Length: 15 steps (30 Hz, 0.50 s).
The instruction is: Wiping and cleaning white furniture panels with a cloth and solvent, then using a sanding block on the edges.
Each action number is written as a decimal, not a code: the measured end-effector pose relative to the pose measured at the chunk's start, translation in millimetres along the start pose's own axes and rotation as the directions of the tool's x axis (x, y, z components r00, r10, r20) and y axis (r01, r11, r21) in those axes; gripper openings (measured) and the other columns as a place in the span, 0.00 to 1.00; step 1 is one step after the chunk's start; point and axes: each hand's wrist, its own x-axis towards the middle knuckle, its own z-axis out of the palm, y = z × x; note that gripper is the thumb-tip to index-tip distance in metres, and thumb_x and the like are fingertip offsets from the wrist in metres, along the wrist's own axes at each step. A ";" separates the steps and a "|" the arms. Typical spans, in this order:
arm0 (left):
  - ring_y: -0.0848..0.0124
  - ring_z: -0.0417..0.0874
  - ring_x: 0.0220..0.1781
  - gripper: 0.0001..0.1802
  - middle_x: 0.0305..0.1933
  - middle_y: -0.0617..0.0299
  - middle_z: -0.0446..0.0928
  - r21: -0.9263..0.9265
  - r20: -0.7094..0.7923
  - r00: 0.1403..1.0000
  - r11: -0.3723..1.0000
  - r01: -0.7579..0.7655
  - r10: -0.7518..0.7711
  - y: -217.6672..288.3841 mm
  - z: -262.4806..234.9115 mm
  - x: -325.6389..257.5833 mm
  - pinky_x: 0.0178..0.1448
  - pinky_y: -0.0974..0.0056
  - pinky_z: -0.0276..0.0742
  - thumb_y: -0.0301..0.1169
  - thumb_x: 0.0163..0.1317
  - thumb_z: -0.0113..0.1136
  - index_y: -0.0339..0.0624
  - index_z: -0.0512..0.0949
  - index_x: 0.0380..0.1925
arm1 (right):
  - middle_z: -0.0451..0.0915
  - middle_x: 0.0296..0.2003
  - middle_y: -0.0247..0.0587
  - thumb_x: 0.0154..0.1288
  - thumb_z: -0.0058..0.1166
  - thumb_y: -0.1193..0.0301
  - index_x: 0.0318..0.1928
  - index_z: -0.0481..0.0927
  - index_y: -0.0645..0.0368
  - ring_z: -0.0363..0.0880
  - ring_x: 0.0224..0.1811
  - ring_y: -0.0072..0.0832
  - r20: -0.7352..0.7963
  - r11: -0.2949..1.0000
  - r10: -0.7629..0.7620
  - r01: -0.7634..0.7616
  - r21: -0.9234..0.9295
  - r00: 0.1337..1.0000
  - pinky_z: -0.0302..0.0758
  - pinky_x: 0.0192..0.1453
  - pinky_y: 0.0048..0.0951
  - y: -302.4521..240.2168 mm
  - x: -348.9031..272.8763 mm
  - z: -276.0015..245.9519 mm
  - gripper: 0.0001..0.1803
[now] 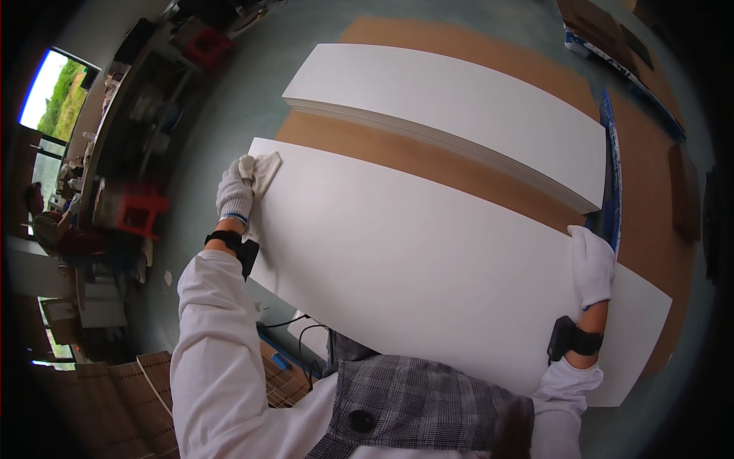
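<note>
A long white board (428, 252) lies across in front of me, over a brown sheet. At its left end, near the far corner, my left hand (235, 191), in a white knit glove, is closed on a pale cloth (265, 174). Part of the cloth lies on the board's surface and part hangs beside its end. Toward the right, my right hand (592, 268), also gloved, is at the board's far edge. Its fingers bend over that edge, their tips hidden from view.
Beyond the board is a stack of white boards (451, 92) on a brown sheet (428, 34). A blue-edged panel (611, 168) stands right of the stack. Red stools (141, 210) and another person (61, 222) are at the left. Slatted brown cardboard (115, 398) lies lower left.
</note>
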 end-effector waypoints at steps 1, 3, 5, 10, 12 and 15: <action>0.51 0.72 0.61 0.23 0.60 0.49 0.71 0.005 0.008 1.000 1.000 0.021 -0.021 -1.6 -3.8 -11.2 0.64 0.56 0.69 0.31 0.62 0.52 0.54 0.70 0.59 | 0.82 0.39 0.47 0.68 0.41 0.62 0.40 0.82 0.59 0.79 0.43 0.45 -0.010 1.000 -0.011 0.011 0.004 1.000 0.73 0.49 0.42 0.8 -0.1 -0.3 0.17; 0.50 0.72 0.62 0.23 0.61 0.48 0.71 0.106 -0.032 0.994 0.990 -0.096 0.100 -5.1 -1.1 -35.3 0.64 0.56 0.69 0.32 0.62 0.53 0.51 0.70 0.59 | 0.82 0.39 0.47 0.68 0.41 0.63 0.40 0.82 0.59 0.79 0.43 0.45 -0.012 1.000 -0.015 0.015 0.004 1.000 0.73 0.49 0.43 4.1 0.1 1.2 0.17; 0.48 0.70 0.63 0.25 0.62 0.45 0.69 0.263 -0.032 0.949 0.918 -0.296 0.315 17.0 -4.8 -69.9 0.65 0.54 0.67 0.34 0.60 0.55 0.43 0.69 0.59 | 0.82 0.37 0.47 0.69 0.41 0.62 0.40 0.82 0.59 0.79 0.42 0.46 -0.034 0.999 -0.044 0.044 0.012 0.998 0.73 0.48 0.43 6.1 -0.5 1.5 0.18; 0.48 0.71 0.57 0.35 0.59 0.47 0.69 0.036 0.162 0.723 0.728 -0.684 0.671 149.9 -18.7 -150.1 0.63 0.50 0.67 0.40 0.51 0.67 0.40 0.67 0.59 | 0.82 0.35 0.48 0.69 0.41 0.59 0.39 0.82 0.58 0.79 0.41 0.46 0.005 0.998 0.051 -0.050 -0.049 0.999 0.73 0.47 0.44 -1.1 3.0 4.6 0.20; 0.51 0.73 0.52 0.29 0.53 0.51 0.72 -0.030 0.074 0.535 0.538 -0.842 0.842 202.4 -16.5 -164.3 0.57 0.52 0.71 0.37 0.52 0.62 0.42 0.70 0.55 | 0.82 0.34 0.48 0.69 0.41 0.58 0.39 0.82 0.58 0.79 0.41 0.46 0.006 0.996 0.059 -0.058 -0.073 0.998 0.73 0.47 0.44 1.9 2.1 5.6 0.20; 0.54 0.74 0.53 0.26 0.55 0.54 0.72 -0.094 0.122 0.447 0.459 -0.884 0.886 248.8 -12.6 -173.9 0.55 0.53 0.72 0.37 0.52 0.61 0.46 0.71 0.53 | 0.82 0.35 0.48 0.68 0.41 0.57 0.38 0.82 0.58 0.80 0.40 0.46 -0.018 0.999 0.020 -0.021 -0.050 1.000 0.73 0.47 0.44 3.1 1.1 7.0 0.21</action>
